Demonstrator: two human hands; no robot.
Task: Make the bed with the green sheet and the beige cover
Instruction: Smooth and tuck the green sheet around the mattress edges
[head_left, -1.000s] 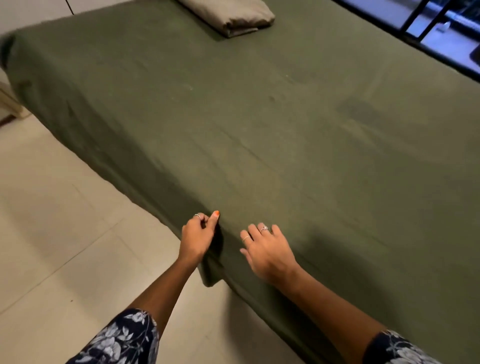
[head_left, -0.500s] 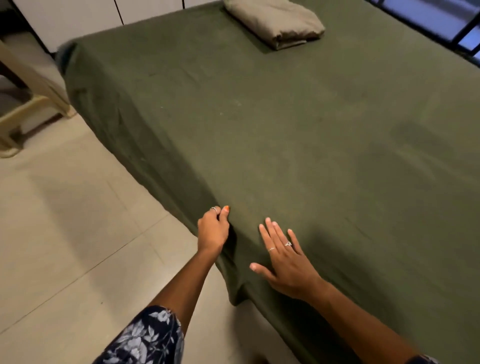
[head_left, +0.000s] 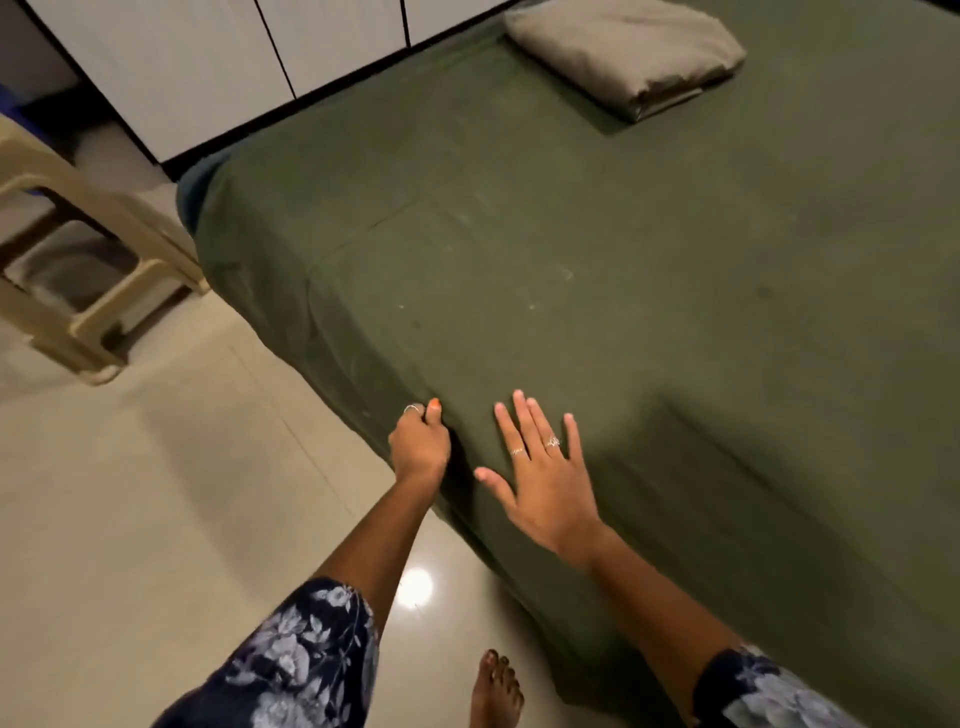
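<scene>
A person is standing at the side of a bed and looking down over both outstretched arms. A dark olive-green cotton sheet (head_left: 649, 312) is lying spread across the whole mattress and hanging over the near edge toward the floor.

The left hand (head_left: 420, 446) is reaching forward with a straight arm to the bed's edge. Its fingers are curling into a loose fist there, with the thumb lying on top and a fold of the green sheet pinched at the corner of the mattress edge; the fingertips are hidden behind the hand. A ring is showing on one finger and the thumbnail is painted orange.

The right hand (head_left: 545, 483) is lying flat on top of the sheet just beside the left hand, palm down, fingers straight and fanned apart, thumb spread out to the left. It is grasping nothing, only pressing on the cloth. Two rings are showing on its fingers.

A folded beige fabric cover (head_left: 628, 52) is resting on the sheet at the far end of the bed, well apart from both hands.

Dark blue sleeves with a white floral print (head_left: 296, 670) are covering both upper arms. A bare foot (head_left: 496, 691) is standing on the glossy cream tiled floor (head_left: 156, 519). A beige plastic chair (head_left: 88, 270) is standing to the left, near white cupboard doors (head_left: 208, 67).
</scene>
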